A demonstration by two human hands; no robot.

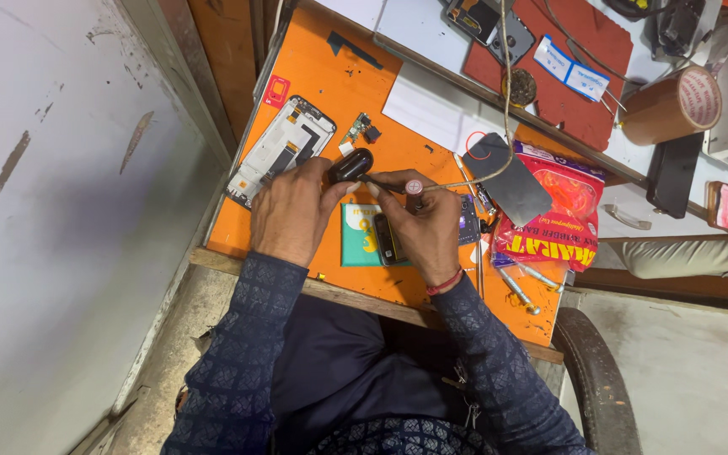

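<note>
Tight quarters here: the orange counter (pixel 414 160) runs hard up against a scuffed grey wall (pixel 52 211) on the person's left, and its worn wooden front edge sits right at the lap. Both hands work in the middle of the mat, with only a slim strip of bare orange between them and that front edge.

Left hand (pixel 292 211) has its grip clenched around a glossy, dark, rounded handle (pixel 349 165), looks like a small screwdriver, its thin shaft running toward the right-hand fingers. Right hand (pixel 427 227) is curled over a dark phone (pixel 389 240), thumb and fingers pressing down on it (exactly how firmly it is pinned I cannot tell). The phone lies on a teal card (pixel 357 236), flat on the mat, just beside both hands.

Up and to the left, well clear of the hands, a stripped phone frame (pixel 284 147) shows pale metal and black parts, with a tiny green circuit board (pixel 355 128) near it. On the right the room closes in: a grey, matte metal sheet (pixel 511 177) overlaps a crinkly red plastic packet (pixel 558 211), and two silvery tools (pixel 520 291) lie near the counter's corner. Farther back, a dull red mat (pixel 575 76) and a fat roll of brown tape (pixel 671 105) crowd the next surface. A thin cord (pixel 507 84) trails down toward the right hand.
</note>
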